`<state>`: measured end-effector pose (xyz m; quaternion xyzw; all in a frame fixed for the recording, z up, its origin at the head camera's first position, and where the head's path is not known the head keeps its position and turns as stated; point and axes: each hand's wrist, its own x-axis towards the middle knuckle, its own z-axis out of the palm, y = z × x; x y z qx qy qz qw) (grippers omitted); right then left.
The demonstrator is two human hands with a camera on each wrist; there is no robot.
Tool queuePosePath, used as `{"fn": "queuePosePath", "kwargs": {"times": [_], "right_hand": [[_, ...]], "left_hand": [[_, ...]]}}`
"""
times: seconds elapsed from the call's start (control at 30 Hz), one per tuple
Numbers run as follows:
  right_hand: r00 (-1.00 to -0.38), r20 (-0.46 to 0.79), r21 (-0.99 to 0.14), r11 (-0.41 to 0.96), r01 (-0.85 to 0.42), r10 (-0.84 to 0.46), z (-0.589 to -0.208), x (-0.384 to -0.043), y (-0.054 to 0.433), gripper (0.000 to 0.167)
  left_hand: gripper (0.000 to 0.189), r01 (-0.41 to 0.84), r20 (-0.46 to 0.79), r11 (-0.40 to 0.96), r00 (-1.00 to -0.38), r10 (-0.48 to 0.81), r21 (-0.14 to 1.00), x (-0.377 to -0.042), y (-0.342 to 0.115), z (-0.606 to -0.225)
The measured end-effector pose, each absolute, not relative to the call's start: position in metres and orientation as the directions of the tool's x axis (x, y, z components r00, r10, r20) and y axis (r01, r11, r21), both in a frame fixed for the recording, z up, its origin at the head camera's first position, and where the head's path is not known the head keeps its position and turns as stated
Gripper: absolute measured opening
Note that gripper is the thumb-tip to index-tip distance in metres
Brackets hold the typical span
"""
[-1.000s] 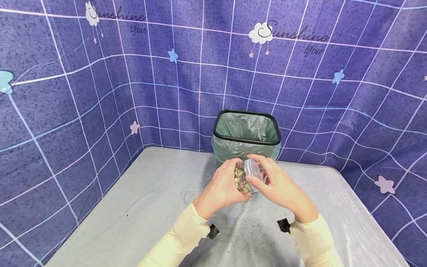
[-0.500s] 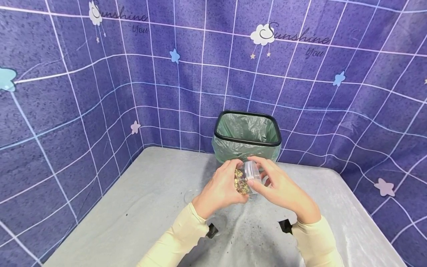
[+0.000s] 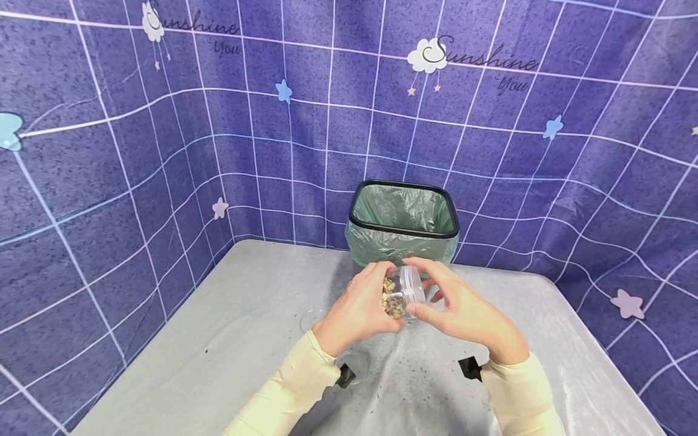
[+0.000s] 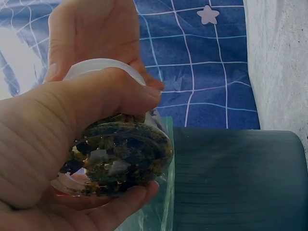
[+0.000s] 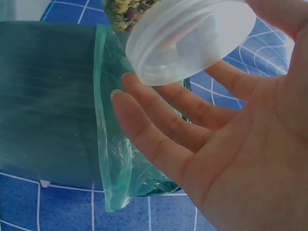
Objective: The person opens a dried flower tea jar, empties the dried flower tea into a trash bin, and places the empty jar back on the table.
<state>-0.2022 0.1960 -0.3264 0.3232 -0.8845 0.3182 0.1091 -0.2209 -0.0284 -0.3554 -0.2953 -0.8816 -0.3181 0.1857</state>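
A clear jar (image 3: pixel 391 298) of dried yellow and dark flower bits lies tilted in my left hand (image 3: pixel 357 303), whose fingers and thumb curl round its body. In the left wrist view the jar's base (image 4: pixel 118 159) faces the camera, packed with the bits. A translucent ridged lid (image 3: pixel 412 286) caps the jar's right-hand end. My right hand (image 3: pixel 458 303) holds this lid at its rim between thumb and forefinger. The right wrist view shows the other fingers (image 5: pixel 159 115) spread loosely below the lid (image 5: pixel 192 43).
Behind the hands stands a bin with a black rim (image 3: pixel 403 232) and a green liner (image 3: pixel 382 242). Two clear round pieces (image 3: pixel 313 321) lie on the grey cloth-covered table (image 3: pixel 262 290), one partly behind the left sleeve. Dark crumbs (image 3: pixel 414 369) are scattered at the front.
My right hand has shifted slightly right and down, its thumb sliding along the lid. The lid end of the jar has swung a little more level. My left hand stays nearly still.
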Motion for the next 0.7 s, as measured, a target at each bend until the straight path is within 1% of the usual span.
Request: {"fn": "queuePosePath", "kwargs": {"times": [0.13,0.37,0.47,0.6,0.7], "right_hand": [[-0.756,0.401,-0.503,0.566,-0.653,-0.517,-0.3270,-0.2020,0.1977,0.076],[-0.721,0.425,-0.480,0.539,-0.692,-0.547,-0.3294,-0.2047,0.1980,0.079],[-0.696,0.445,-0.472,0.513,-0.717,-0.564,-0.3297,-0.2050,0.1975,0.081],[-0.653,0.480,-0.429,0.492,-0.757,-0.586,-0.3301,-0.2063,0.1966,0.082],[-0.639,0.494,-0.410,0.491,-0.769,-0.589,-0.3303,-0.2070,0.1963,0.082]], "left_hand": [[0.090,0.640,0.511,0.628,-0.756,0.410,0.443,-0.2212,-0.0284,-0.3555],[0.091,0.637,0.501,0.639,-0.758,0.418,0.432,-0.2227,-0.0289,-0.3564],[0.090,0.634,0.493,0.642,-0.762,0.421,0.432,-0.2229,-0.0288,-0.3566],[0.089,0.634,0.487,0.645,-0.762,0.427,0.426,-0.2230,-0.0284,-0.3563],[0.089,0.631,0.480,0.651,-0.764,0.431,0.421,-0.2237,-0.0282,-0.3561]]}}
